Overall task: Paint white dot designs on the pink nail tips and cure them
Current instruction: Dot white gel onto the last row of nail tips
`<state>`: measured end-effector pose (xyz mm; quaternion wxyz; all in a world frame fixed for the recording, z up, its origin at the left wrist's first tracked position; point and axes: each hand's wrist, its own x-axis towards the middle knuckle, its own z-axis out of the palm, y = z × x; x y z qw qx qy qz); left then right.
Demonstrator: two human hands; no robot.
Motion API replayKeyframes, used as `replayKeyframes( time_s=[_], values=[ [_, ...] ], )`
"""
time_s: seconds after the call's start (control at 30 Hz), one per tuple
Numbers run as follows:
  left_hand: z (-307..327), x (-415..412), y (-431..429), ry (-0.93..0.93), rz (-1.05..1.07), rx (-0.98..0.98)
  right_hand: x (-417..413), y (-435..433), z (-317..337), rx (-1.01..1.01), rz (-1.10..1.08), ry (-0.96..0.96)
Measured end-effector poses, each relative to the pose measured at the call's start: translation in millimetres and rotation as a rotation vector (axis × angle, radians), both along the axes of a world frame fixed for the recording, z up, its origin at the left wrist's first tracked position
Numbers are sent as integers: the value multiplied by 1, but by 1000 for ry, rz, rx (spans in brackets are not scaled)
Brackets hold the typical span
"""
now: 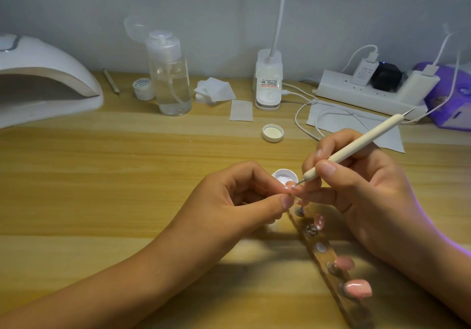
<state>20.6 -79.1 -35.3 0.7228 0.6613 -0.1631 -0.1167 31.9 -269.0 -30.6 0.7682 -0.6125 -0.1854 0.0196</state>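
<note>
My left hand point(242, 196) pinches a pink nail tip point(290, 187) on its small stand, with white dots showing on the tip. My right hand point(356, 183) grips a cream dotting pen point(356, 145), and the pen's metal point touches that nail tip. Just behind them sits an open little pot of white gel point(284, 175). A wooden holder strip point(331, 272) runs toward the lower right, carrying several pink nail tips point(356, 288) on pegs, one of them with white dots point(319, 221). The white curing lamp point(43, 78) stands at the far left.
A pot lid point(272, 132) lies mid-table. At the back are a clear pump bottle point(170, 73), a small white jar point(144, 88), cotton pads point(214, 90), a clip lamp base point(268, 81), a power strip point(369, 91) with cables, a paper sheet and a purple device point(453, 96).
</note>
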Motion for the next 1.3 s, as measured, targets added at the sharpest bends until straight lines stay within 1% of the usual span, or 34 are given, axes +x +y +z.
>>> replayKeyframes(
  time_s=[0.13, 0.23, 0.27, 0.33, 0.4, 0.5, 0.6, 0.83, 0.93, 1.0, 1.1, 1.2, 1.23, 1.3],
  values=[
    [0, 0, 0, 2, 2, 2, -1, -1, 3, 34, -12, -19],
    [0, 0, 0, 2, -7, -18, 1, -2, 6, 0, -98, -101],
    [0, -1, 0, 1, -8, -20, 2, -2, 6, -58, -154, -145],
    [1, -1, 0, 1, -5, -20, 6, -3, 3, -249, -236, -242],
    [1, 0, 0, 4, -2, -25, 8, -3, -1, -433, -253, -291],
    [1, 0, 1, 4, 6, -41, 8, -3, -4, -609, -236, -332],
    [1, 0, 1, 8, 8, -58, 6, -2, -5, -689, -207, -367],
    [0, 1, 2, 26, 16, -50, 9, 0, -4, -711, -197, -308],
    [0, 0, 1, 30, 16, -65, 7, 1, -3, -667, -204, -307],
    [1, 1, 0, 42, 20, -83, 6, 0, -2, -571, -244, -301],
    [1, 1, 0, 58, 19, -85, 8, -2, 1, -290, -281, -166],
    [2, 0, 1, 68, 12, -88, 9, -3, 3, -4, -232, -3],
    [2, 0, 0, 63, 6, -87, 8, -2, 4, 55, -205, 34],
    [2, 1, 0, 60, 6, -83, 7, -1, 6, 109, -146, 84]
  ],
)
